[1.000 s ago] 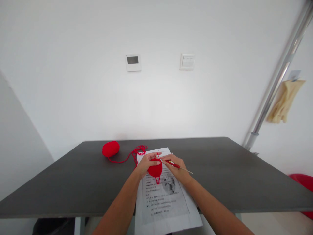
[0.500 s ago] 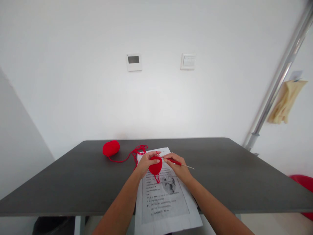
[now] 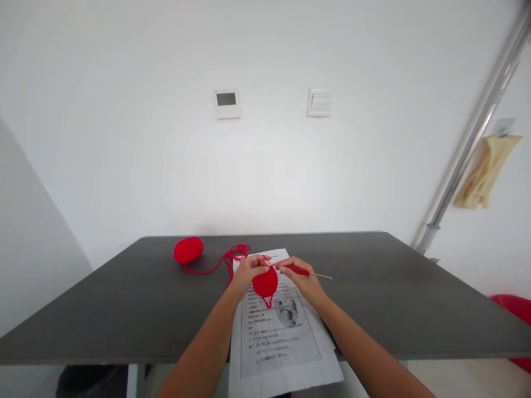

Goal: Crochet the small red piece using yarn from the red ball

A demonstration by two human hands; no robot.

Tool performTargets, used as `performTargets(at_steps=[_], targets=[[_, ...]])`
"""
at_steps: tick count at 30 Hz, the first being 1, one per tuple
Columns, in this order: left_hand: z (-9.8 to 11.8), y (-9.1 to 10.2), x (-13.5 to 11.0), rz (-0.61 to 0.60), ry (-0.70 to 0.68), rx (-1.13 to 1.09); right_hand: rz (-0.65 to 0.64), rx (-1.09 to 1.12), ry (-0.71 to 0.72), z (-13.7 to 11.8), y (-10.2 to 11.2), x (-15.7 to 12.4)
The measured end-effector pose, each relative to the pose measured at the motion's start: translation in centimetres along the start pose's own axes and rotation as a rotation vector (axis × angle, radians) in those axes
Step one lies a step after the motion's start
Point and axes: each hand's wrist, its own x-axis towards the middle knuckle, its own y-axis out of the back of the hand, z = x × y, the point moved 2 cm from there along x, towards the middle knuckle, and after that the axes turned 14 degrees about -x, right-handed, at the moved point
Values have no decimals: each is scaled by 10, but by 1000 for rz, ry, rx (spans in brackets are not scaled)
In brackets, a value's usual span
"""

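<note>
A round red crochet piece (image 3: 265,283) hangs over the paper, its top edge pinched by my left hand (image 3: 249,274). A loop of red yarn dangles from its lower edge. My right hand (image 3: 304,281) is closed on a crochet hook (image 3: 299,271) with a red grip and a thin pale shaft that sticks out to the right. The hook's working tip meets the top of the piece, close to my left fingertips; the stitch there is too small to make out. A strand of red yarn (image 3: 231,257) runs from my left hand back to the ball.
A ball of red yarn (image 3: 188,250) rests at the back left of the dark table (image 3: 136,309). Under my hands lies a printed sheet (image 3: 286,370), overhanging the front edge. Gloves (image 3: 485,171) hang on the right wall near a metal pipe (image 3: 464,160). A red object (image 3: 512,308) stands beyond the right edge.
The red piece has turned to face me more fully and looks rounder. The hook has tilted slightly nearer to level, its shaft end shifting a little to the right and up.
</note>
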Motion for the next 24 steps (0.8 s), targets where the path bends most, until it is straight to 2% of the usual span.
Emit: performTargets(at_steps=[12,24], targets=[[2,-1,0,-4,-14,106,-130,185,-133,0,7,2],[-2,-3,0,-15,4,245,-252,92,-95,3,15,4]])
